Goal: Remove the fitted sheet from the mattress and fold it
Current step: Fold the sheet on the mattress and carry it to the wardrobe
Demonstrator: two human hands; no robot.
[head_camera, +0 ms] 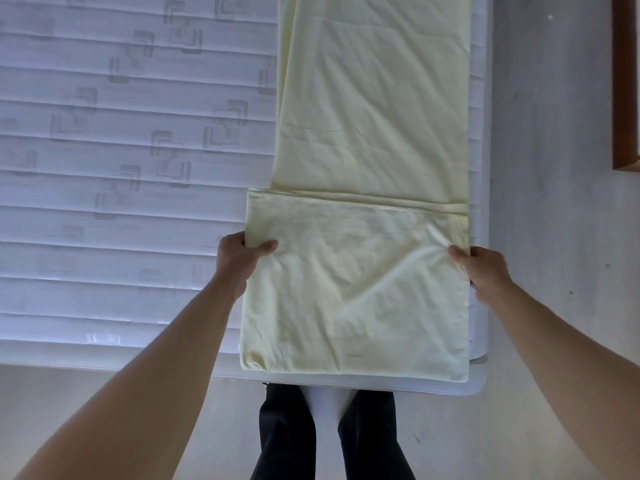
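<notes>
On the mattress (121, 168), along its right edge, lay the pale yellow sheet (374, 116) as a long strip, near end folded over. Left hand (239, 259) pinched the fold's left edge; right hand (479, 268) gripped its right edge. Dark trousers (287, 434) stood below, on the floor (543, 168).

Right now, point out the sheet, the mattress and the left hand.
sheet (363, 109): head view, flat unfolded stretch of the strip.
mattress (121, 133): head view, bare quilted top.
left hand (239, 259): head view, back of the hand pinching the sheet's edge.
</notes>
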